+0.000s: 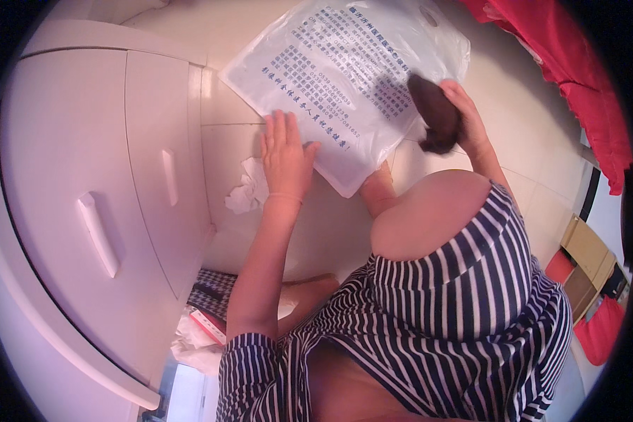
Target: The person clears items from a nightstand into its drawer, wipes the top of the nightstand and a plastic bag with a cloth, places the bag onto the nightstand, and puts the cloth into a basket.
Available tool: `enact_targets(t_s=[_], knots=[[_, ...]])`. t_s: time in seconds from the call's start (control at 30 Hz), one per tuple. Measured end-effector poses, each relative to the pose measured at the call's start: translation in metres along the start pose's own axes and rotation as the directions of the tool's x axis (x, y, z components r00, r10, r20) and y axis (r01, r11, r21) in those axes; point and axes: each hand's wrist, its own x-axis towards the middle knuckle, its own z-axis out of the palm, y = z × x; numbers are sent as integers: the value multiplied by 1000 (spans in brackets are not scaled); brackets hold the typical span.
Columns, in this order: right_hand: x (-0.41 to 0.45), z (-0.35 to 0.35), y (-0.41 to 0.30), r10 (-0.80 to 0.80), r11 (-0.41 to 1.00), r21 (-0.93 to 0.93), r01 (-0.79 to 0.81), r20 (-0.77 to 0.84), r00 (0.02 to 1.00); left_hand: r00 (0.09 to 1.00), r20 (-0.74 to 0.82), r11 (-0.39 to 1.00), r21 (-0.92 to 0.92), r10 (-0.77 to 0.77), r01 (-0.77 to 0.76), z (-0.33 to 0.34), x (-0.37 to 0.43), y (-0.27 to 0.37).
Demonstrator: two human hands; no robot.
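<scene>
A large white plastic bag [327, 100] with dark printed writing lies spread flat on the tiled floor. The fingers of my left hand [285, 153] rest, slightly spread, at the bag's left edge, with nothing held in them. My right hand [469, 118] grips a dark brown bundle [435, 113], soft-looking like cloth and blurred, over the bag's right side. Its exact kind is hard to tell. A crumpled white tissue [249, 187] lies on the floor beside my left wrist.
A white cabinet [79, 158] with two handles stands along the left. Red fabric [575, 79] hangs at the upper right. A cardboard box [585, 258] sits at the right edge. By my left elbow are a houndstooth-patterned cloth [213, 290] and a red-and-white box [207, 325].
</scene>
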Motion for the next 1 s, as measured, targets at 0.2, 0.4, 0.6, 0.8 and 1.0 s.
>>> enact_targets(t_s=[0.2,0.4,0.6,0.8,1.0], knots=[[55,138,14,-205,270,-673,688,658,724,989,88,946,315,-117,84,33,43,-1],[117,115,79,-219,-63,-499,865,852,475,981,174,880,474,-86,-7,70,68,19],[193,65,25,-526,-103,-812,574,534,661,944,216,852,513,-251,109,80,89,40],[282,-72,-55,-729,308,-950,-54,-272,629,969,208,925,378,-130,43,90,99,45],[232,83,-52,-738,249,-808,535,200,645,944,296,903,430,-147,6,81,130,48]])
